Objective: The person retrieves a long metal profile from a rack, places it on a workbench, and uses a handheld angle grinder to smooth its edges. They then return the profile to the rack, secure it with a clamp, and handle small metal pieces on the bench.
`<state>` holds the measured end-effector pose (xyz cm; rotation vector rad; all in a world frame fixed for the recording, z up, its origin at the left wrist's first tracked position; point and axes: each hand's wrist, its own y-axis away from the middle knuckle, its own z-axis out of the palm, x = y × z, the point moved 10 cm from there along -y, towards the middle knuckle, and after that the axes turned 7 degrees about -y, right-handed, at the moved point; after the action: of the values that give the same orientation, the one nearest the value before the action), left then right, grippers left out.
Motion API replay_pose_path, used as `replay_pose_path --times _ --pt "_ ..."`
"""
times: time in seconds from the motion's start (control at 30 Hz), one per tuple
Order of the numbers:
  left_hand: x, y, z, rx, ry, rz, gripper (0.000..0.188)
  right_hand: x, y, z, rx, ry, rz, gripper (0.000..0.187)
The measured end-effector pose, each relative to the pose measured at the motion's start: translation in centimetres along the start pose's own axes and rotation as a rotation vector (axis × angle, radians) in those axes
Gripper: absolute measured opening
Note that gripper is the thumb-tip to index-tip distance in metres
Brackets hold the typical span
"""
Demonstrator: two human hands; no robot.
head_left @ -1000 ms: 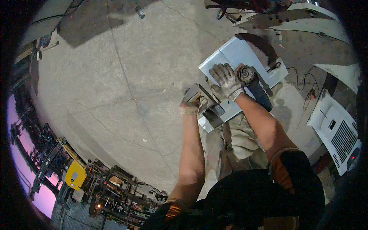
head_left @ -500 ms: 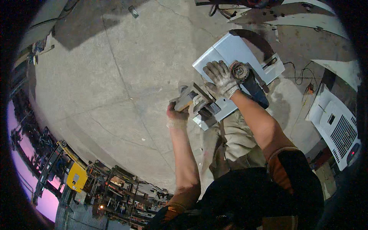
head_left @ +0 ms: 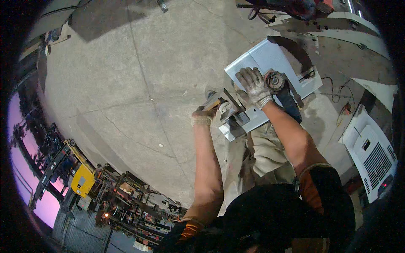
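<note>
A pale sheet-metal panel (head_left: pixel 270 55) lies across in front of my knees. My gloved right hand (head_left: pixel 254 87) rests flat on it, fingers stretched out. Close beside that hand, an angle grinder (head_left: pixel 290 107) with a dark body and round worn head lies on the panel. At the panel's near left corner stands an angular grey metal piece, perhaps a bracket or clamp (head_left: pixel 231 101). My gloved left hand (head_left: pixel 203 117) has its fingers closed around the left end of this metal piece, next to a yellowish strip. The fingertips are partly hidden.
A white vented cover (head_left: pixel 371 147) lies at the right, with a thin cable (head_left: pixel 337 90) on the floor near it. Large pale panels (head_left: pixel 337 38) lie at the far right. Yellow machinery (head_left: pixel 83 180) and racks of metal parts (head_left: pixel 130 206) stand at the lower left.
The whole view has shifted, so the panel and both hands appear farther right. My left hand has moved slightly forward, still on the metal piece. My right hand stays flat on the panel.
</note>
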<state>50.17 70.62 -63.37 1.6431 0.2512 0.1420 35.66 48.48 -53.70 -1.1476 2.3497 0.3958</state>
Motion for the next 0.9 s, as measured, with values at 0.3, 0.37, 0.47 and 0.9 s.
replay_pose_path --times 0.3,0.37,0.47,0.9 --pt "3.9 7.0 -3.0 0.035 -0.065 0.347 0.047 0.0 -0.1 -0.2 0.048 0.008 -0.030 0.078" --pt "9.9 11.8 -0.3 -0.226 -0.262 0.576 0.056 0.1 -0.1 -0.1 0.018 0.015 -0.015 0.077" --pt "14.5 14.7 0.8 -0.093 -0.380 0.911 0.053 -0.1 -0.3 -0.1 -0.029 0.025 -0.004 0.079" --pt "2.3 7.3 0.5 -0.164 -1.197 0.612 0.063 -0.4 0.0 0.0 -0.043 0.099 -0.030 0.082"
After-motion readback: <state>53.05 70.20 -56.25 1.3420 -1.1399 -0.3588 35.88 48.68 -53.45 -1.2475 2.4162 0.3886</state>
